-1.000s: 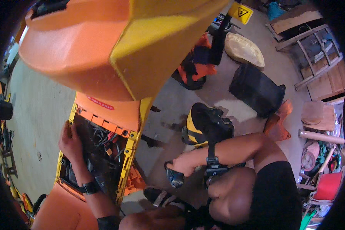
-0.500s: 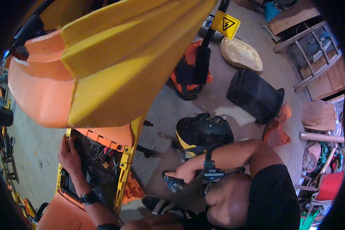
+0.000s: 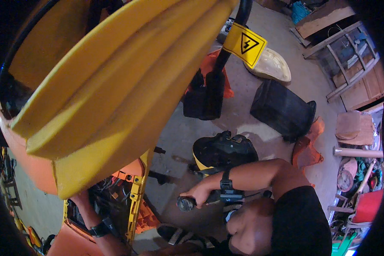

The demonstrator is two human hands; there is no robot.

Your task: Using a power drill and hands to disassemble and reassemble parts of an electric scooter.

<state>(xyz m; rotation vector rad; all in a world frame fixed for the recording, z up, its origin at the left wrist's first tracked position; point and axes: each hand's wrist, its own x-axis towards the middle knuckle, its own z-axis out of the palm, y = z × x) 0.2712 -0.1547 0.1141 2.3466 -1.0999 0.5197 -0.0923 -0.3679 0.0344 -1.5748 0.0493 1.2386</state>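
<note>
My right hand [image 3: 199, 193] grips a dark, round-ended object [image 3: 185, 204] whose kind I cannot make out, held above the floor. My left hand [image 3: 80, 197] reaches into the open bay of an orange and yellow machine body. Its fingers are hidden behind the lower edge of a large yellow and orange plastic panel [image 3: 115, 94] that fills the upper left. Inside the bay are tangled wires [image 3: 111, 190]. A yellow slotted rail [image 3: 134, 205] runs down the bay's right side, and a smooth orange cover [image 3: 70, 239] lies below it.
A yellow warning tag [image 3: 245, 45] hangs on a black tube beside the panel. On the floor lie a black and yellow shell [image 3: 224, 151], a black bin [image 3: 281, 109], a cream basin [image 3: 271, 66] and orange plastic pieces [image 3: 309, 149]. Boards and clutter line the right side.
The panel now reaches lower in view and covers my left fingers, which showed before. My right hand has shifted slightly left, and the object in it now shows its round end.
</note>
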